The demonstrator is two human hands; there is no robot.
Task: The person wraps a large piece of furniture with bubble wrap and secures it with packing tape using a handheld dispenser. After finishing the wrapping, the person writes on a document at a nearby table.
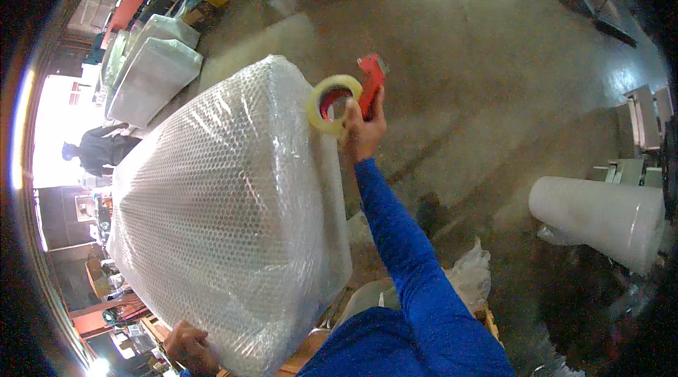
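**Tape Dispenser Meets Bubble-Wrapped Bundle**

A large bundle sheathed in bubble wrap (226, 214) fills the middle of the view, broad near the person and narrowing toward its far end. The right hand (364, 130), at the end of a blue sleeve (406, 250), is clamped around a red tape dispenser (371, 80) carrying a roll of clear tape (332, 102); the roll sits just left of the hand, right against the bundle's upper far edge. The left hand (191, 347) lies at the bundle's near lower corner, fingers curled against the wrap, gripping its edge.

Well beyond the right hand and off to the left, two more pale wrapped packages (152, 70) lie on the concrete floor (480, 59). Farther left of them, a person in dark clothes (102, 147) stands by a bright doorway. Well to the right of the right hand, a thick roll of bubble wrap (600, 218) lies on its side. Crumpled clear plastic (470, 274) sits just right of the blue sleeve's upper arm.
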